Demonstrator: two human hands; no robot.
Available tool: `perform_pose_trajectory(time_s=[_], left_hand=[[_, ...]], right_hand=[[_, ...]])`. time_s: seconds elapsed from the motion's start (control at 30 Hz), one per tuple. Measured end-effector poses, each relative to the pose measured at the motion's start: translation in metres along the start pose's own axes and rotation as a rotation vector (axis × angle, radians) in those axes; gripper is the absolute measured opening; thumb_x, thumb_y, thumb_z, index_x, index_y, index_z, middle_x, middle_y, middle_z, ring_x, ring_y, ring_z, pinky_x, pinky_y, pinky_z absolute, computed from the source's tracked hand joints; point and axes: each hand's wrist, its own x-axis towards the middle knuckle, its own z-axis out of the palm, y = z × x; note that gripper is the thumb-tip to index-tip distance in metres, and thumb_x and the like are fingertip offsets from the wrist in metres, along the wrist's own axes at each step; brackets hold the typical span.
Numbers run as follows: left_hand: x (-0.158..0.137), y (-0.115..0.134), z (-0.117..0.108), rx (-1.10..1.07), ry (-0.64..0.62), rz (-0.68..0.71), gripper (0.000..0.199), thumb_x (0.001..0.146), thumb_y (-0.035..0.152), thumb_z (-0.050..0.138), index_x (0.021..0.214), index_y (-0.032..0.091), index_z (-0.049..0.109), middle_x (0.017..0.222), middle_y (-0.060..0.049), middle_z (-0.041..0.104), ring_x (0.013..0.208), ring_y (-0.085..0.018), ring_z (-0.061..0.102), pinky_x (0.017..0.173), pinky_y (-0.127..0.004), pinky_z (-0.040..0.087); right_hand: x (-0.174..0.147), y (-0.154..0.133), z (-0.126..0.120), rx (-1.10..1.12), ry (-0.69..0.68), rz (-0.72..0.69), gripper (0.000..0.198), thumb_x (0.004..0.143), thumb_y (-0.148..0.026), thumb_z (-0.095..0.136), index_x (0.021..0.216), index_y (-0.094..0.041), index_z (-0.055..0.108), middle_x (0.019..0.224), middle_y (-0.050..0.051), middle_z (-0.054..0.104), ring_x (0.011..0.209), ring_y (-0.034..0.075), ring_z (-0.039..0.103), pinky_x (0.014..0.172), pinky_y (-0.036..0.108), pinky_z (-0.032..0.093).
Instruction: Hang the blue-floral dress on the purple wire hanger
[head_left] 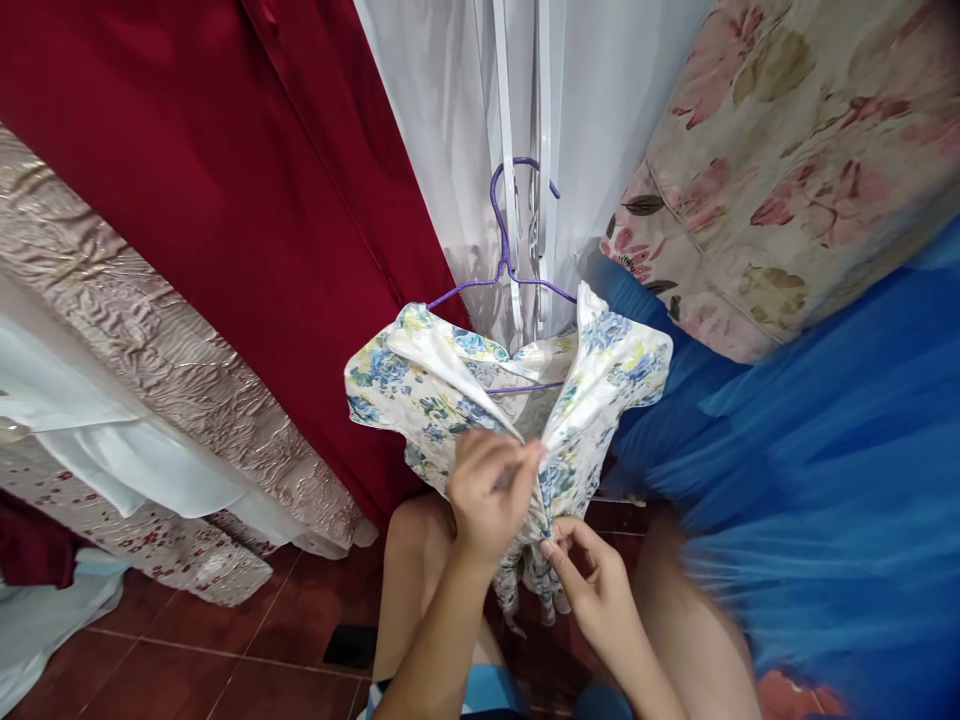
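A white dress with blue and yellow flowers [435, 400] hangs on a purple hanger [504, 235], its front edges folded back into a V that shows the white underside. My left hand [491, 490] is closed in a pinch on the dress's front edge, near the bottom of the V. Lower down, my right hand [589, 570] pinches the front edge between thumb and forefinger. Below the hands the dress gathers and hangs down between my knees. Any fastener under the fingertips is too small to make out.
Dark red fabric [225, 200] and a textured pink dress [187, 330] hang on the left. White cloth with long straps [544, 120] hangs behind the hanger. Floral fabric [750, 200] and blue tulle [825, 480] are on the right. A dark phone-like object [351, 646] lies on the red tile floor [277, 690].
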Motion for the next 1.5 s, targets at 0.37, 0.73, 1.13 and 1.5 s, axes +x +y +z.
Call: perform_pose_trajectory(time_s=[0.37, 0.73, 1.13, 1.5], left_hand=[[0.149, 0.001, 0.008, 0.077, 0.244, 0.153, 0.015, 0.088, 0.027, 0.073, 0.076, 0.018, 0.07, 0.073, 0.001, 0.062, 0.081, -0.015, 0.059, 0.086, -0.037, 0.048], [0.124, 0.006, -0.012, -0.139, -0.057, 0.104, 0.004, 0.087, 0.021, 0.074, 0.088, 0.017, 0.074, 0.09, -0.003, 0.067, 0.086, -0.014, 0.064, 0.075, -0.028, 0.054], [0.116, -0.003, -0.04, -0.088, -0.251, 0.176, 0.035, 0.09, 0.0, 0.055, 0.11, 0.021, 0.074, 0.106, -0.003, 0.075, 0.1, -0.016, 0.068, 0.107, -0.042, 0.047], [0.158, -0.018, -0.064, -0.13, 0.35, 0.058, 0.021, 0.085, 0.007, 0.066, 0.103, 0.016, 0.071, 0.099, -0.004, 0.073, 0.095, -0.016, 0.071, 0.088, -0.029, 0.058]], right_hand=[[-0.015, 0.019, -0.028, -0.062, 0.005, 0.027, 0.02, 0.097, -0.039, 0.057, 0.09, -0.021, 0.061, 0.084, 0.003, 0.06, 0.081, 0.022, 0.055, 0.072, 0.029, 0.041], [0.08, -0.119, -0.025, -0.049, 0.05, -0.293, 0.027, 0.095, -0.041, 0.059, 0.079, -0.02, 0.067, 0.077, 0.003, 0.063, 0.07, 0.018, 0.053, 0.065, 0.029, 0.041], [0.138, -0.164, 0.003, 0.229, -0.093, -0.393, 0.027, 0.091, -0.039, 0.065, 0.074, -0.018, 0.064, 0.065, -0.002, 0.059, 0.056, 0.011, 0.048, 0.054, 0.025, 0.037], [0.131, -0.136, -0.006, 0.079, 0.009, -0.27, 0.023, 0.087, -0.032, 0.066, 0.069, -0.018, 0.062, 0.061, -0.002, 0.057, 0.059, 0.013, 0.049, 0.057, 0.026, 0.036]])
